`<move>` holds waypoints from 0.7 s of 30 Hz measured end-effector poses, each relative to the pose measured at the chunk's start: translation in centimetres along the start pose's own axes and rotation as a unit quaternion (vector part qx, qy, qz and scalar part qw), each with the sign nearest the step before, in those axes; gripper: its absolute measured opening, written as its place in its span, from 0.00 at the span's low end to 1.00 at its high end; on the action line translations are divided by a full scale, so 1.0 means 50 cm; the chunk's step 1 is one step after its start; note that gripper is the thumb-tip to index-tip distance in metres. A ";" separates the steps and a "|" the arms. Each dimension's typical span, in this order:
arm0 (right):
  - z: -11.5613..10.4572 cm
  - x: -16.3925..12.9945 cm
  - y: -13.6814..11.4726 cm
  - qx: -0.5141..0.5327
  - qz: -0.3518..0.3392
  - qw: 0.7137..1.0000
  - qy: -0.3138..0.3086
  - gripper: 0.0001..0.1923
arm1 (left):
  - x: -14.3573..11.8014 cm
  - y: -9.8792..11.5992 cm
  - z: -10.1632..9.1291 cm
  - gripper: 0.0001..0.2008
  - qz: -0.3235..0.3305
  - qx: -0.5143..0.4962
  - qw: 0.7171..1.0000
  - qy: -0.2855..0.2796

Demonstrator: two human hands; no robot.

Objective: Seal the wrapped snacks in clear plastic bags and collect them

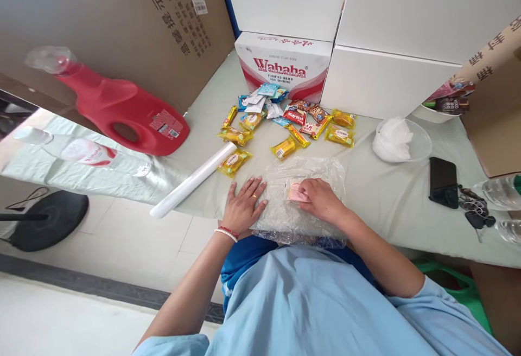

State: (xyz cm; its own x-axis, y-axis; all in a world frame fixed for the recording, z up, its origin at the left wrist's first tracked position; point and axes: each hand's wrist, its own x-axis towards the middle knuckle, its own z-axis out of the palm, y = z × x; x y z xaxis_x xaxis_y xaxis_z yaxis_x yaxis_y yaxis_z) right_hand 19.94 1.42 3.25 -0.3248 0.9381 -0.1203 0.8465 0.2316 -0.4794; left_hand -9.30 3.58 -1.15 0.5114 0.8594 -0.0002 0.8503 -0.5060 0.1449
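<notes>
L hand flat, fingers spread, pins wrap; R hand curled on snack — keep film taut, fold w/o creases.

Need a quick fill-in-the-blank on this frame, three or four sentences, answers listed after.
1. The left hand lies flat on the table's ____ edge.
2. The right hand presses a pink packet onto a sheet of clear ____.
3. The red jug lies on its ____.
4. The black phone lies to the ____ of the right hand.

Missing words: near; plastic; side; right
</notes>
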 end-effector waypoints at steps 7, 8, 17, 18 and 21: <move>0.008 0.004 0.007 -0.036 -0.045 0.998 0.001 0.09 | -0.003 -0.006 0.005 0.28 -0.005 -0.015 1.000 0.009; 0.003 0.001 0.012 -0.023 -0.049 0.999 0.001 0.11 | -0.008 -0.010 0.004 0.28 -0.011 -0.025 0.999 0.018; -0.033 -0.211 0.078 0.091 -0.139 0.985 -0.047 0.37 | -0.109 -0.019 -0.024 0.33 0.125 -0.114 0.983 -0.075; -0.016 -0.236 0.089 0.065 -0.138 0.987 -0.053 0.37 | -0.115 -0.019 -0.020 0.33 0.131 -0.123 0.980 -0.083; 0.042 -0.277 0.109 0.007 -0.133 0.991 0.004 0.22 | -0.118 -0.021 -0.006 0.26 0.127 -0.159 0.977 -0.060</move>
State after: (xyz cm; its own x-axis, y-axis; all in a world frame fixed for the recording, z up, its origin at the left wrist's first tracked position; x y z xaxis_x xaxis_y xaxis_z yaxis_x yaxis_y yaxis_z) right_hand 28.20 -10.86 0.47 -0.5322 0.8464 0.0190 0.7255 0.4676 -0.5050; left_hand -13.26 -0.91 -1.03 0.7285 0.6841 -0.0376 0.6220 -0.6374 0.4548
